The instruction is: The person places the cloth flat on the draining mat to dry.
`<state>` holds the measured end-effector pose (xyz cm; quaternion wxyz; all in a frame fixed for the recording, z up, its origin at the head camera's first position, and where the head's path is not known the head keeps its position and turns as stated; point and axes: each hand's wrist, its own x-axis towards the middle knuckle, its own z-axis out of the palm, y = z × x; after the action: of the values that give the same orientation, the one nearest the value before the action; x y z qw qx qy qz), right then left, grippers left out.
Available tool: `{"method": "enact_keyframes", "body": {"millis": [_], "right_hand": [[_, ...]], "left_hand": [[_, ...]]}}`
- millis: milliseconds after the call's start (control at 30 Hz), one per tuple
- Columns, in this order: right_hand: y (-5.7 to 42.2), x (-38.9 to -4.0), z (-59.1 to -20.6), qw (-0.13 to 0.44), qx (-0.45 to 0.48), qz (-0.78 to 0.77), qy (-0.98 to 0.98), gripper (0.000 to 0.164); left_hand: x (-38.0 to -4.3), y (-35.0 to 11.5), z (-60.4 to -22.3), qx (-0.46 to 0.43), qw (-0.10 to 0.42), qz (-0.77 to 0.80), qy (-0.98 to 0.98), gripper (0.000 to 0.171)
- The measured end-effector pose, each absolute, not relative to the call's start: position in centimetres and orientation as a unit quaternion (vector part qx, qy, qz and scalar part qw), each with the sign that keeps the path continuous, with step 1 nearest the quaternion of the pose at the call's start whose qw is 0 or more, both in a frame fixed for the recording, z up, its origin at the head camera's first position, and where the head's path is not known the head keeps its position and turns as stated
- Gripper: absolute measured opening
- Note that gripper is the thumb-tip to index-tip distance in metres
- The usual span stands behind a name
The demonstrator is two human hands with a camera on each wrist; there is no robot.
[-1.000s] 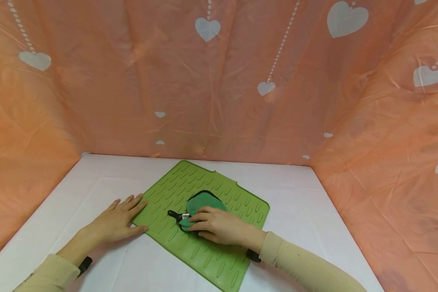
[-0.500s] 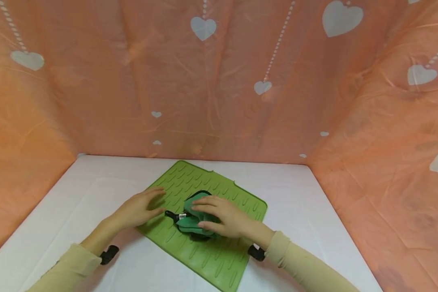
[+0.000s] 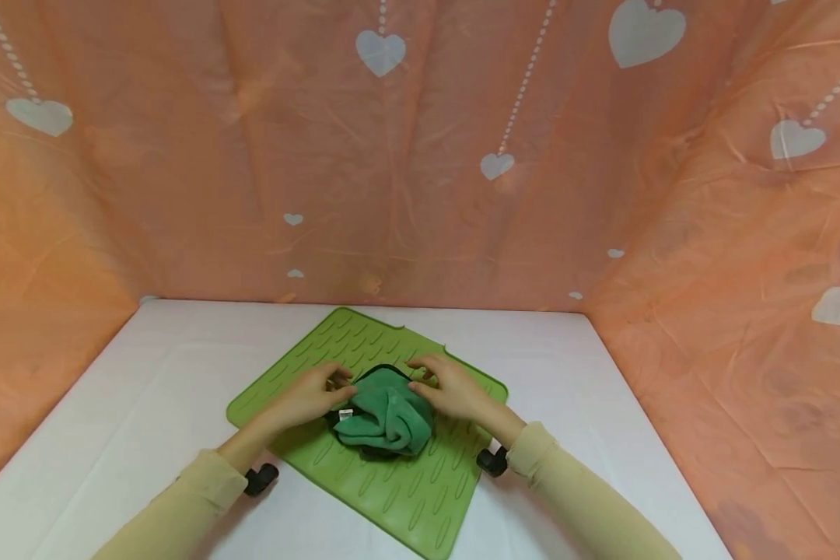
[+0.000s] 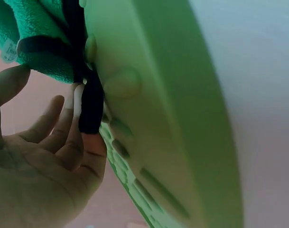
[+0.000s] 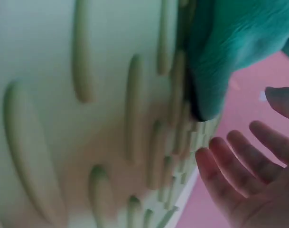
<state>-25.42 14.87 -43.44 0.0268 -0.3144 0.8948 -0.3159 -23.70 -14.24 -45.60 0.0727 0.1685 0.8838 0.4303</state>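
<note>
A crumpled, fuzzy green cloth [image 3: 388, 416] with black edging lies bunched on a green ribbed mat [image 3: 413, 505]. Its small white label [image 3: 346, 414] shows on the left side. At the cloth's left edge is my left hand [image 3: 315, 395], thumb near the fabric; in the left wrist view the black strap loop [image 4: 92, 107] hangs by its loosely bent fingers, and contact is unclear. My right hand [image 3: 458, 390] is at the upper right edge. In the right wrist view its fingers [image 5: 248, 164] are spread and relaxed, apart from the cloth.
The mat lies at an angle on a white-covered table [image 3: 553, 365]. Orange curtains [image 3: 420, 194] with pale hearts enclose the back and sides. Black wrist devices [image 3: 260, 478] sit under both wrists.
My left hand has come from the mat's left edge to the cloth. The cloth has gone from folded flat to bunched up. My right hand has moved off its top to its right side.
</note>
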Motion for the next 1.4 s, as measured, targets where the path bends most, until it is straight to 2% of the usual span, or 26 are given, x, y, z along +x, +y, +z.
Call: {"method": "enact_keyframes", "body": {"millis": [333,633,1067,1233,1400], "right_hand": [[13.9,-28.5,-44.9,0.070,-0.305,-0.285,0.906,0.041],[13.2,-29.3,-45.5,0.068,-0.308,-0.256,0.914,0.032],[16.0,-27.8,-44.4,-0.066,-0.248,-0.343,0.904,0.024],[17.7,-27.2,-44.7,-0.066,-0.206,-0.391,0.894,0.020],[19.3,-26.4,-44.9,-0.042,-0.179,-0.408,0.894,0.019]], "left_hand": [[-24.4,-12.6,-45.4,0.151,0.077,0.396,0.903,0.041],[-24.7,-12.1,-45.8,0.174,0.070,0.376,0.908,0.032],[-25.2,-11.5,-44.7,0.177,0.013,0.456,0.872,0.029],[-24.9,-11.9,-44.7,0.192,0.009,0.451,0.872,0.026],[-24.1,-12.5,-44.7,0.222,0.042,0.427,0.875,0.025]]}}
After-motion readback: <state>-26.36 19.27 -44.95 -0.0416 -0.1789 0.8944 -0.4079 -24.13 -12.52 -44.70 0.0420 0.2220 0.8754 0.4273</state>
